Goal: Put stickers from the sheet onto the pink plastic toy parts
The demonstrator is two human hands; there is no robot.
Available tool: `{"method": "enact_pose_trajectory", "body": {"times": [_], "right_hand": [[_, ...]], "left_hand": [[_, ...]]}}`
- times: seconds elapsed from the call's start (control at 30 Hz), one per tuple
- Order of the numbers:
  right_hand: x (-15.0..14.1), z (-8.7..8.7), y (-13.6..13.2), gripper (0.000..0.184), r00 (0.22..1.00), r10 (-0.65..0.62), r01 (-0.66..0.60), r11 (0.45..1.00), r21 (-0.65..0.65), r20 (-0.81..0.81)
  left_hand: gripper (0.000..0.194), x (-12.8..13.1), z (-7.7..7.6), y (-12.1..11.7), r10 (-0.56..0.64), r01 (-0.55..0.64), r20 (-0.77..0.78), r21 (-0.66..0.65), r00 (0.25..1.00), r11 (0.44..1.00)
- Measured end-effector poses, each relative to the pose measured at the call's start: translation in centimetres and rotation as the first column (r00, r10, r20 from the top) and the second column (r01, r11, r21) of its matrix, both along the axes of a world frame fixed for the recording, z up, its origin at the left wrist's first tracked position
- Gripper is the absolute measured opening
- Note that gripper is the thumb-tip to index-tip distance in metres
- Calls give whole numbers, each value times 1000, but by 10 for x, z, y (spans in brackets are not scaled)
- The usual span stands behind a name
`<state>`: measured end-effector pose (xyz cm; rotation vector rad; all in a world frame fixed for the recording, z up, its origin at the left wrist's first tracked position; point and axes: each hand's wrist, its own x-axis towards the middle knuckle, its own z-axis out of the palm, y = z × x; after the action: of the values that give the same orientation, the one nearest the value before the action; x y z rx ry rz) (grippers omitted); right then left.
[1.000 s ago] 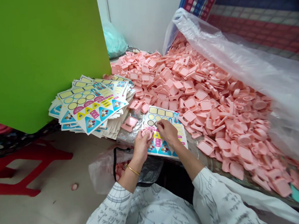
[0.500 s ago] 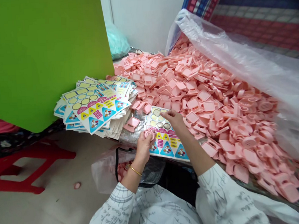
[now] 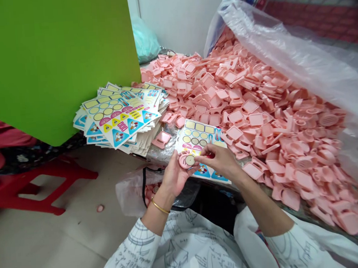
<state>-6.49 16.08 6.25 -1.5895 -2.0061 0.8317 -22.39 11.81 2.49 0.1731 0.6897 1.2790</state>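
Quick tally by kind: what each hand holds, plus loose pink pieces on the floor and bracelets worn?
Round pink piece, in left hand: 1
Round cream sticker, in right hand: 1
Loose pink piece on floor: 1
Gold bracelet: 1
Total: 4

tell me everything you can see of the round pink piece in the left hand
The round pink piece looks like plastic, with dark marks on its face. The left hand holds it, face toward the camera, in front of the printed sheet. A pale disc, pinched by the right hand, overlaps its right side; whether they touch is unclear.
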Motion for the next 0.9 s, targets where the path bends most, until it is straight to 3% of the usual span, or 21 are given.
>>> {"method": "enact_pose_trajectory", "body": {"times": [0.53, 0.63, 0.73, 0.9], "right_hand": [[-9, -7, -2, 28, 998, 10, -10, 1000, 8, 69], [-9, -5, -3, 28, 996, 13, -16, 999, 28, 93], [-9, -2, -5, 29, 989, 27, -38, 996, 79, 143], [-13, -2, -15, 23, 945, 70, -149, 961, 232, 320]], "left_hand": [[29, 7, -4, -3, 66, -66, -8, -14, 998, 998], [24, 8, -5, -5, 43, -41, -45, 31, 998, 999], [21, 8, -6, -7, 21, -12, -94, 95, 995, 995], [25, 12, -8, -9, 4, 10, -167, 82, 986, 997]]}}
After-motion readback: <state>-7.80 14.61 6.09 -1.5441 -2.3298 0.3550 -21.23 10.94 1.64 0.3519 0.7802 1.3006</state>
